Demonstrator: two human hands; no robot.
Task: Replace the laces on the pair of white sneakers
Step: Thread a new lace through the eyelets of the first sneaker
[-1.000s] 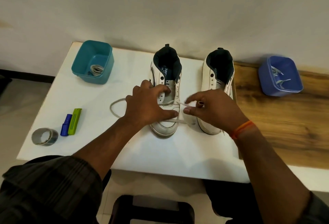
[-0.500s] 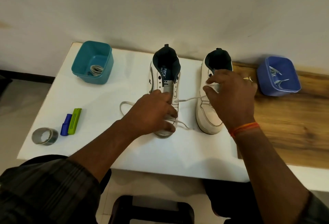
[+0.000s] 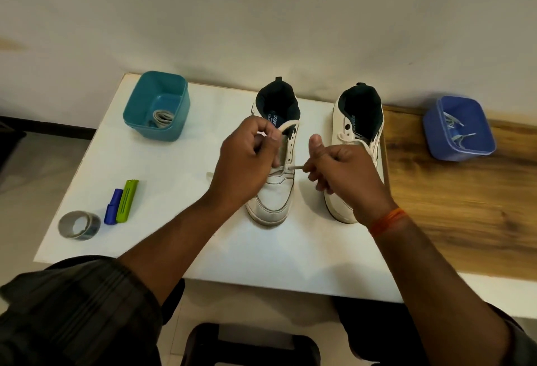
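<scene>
A plain indoor room, likely a home. A white surface (image 3: 162, 237) abuts a bare wall (image 3: 261, 16) at 12 o'clock, a tiled floor (image 3: 35, 179) at 9 o'clock.

The smooth white bench top (image 3: 174, 249) has a soft sheen; to its right lies brown wood (image 3: 465, 205) with visible grain. The two white sneakers (image 3: 273, 197) look like smooth leather with stitched seams. The teal tub (image 3: 180, 104) and blue tub (image 3: 436, 144) are smooth plastic. The far wall (image 3: 261, 16) is matt.

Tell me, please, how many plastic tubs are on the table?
2: a teal tub at the back left, a blue tub at the far right on the wooden part. None seems hidden.
</scene>
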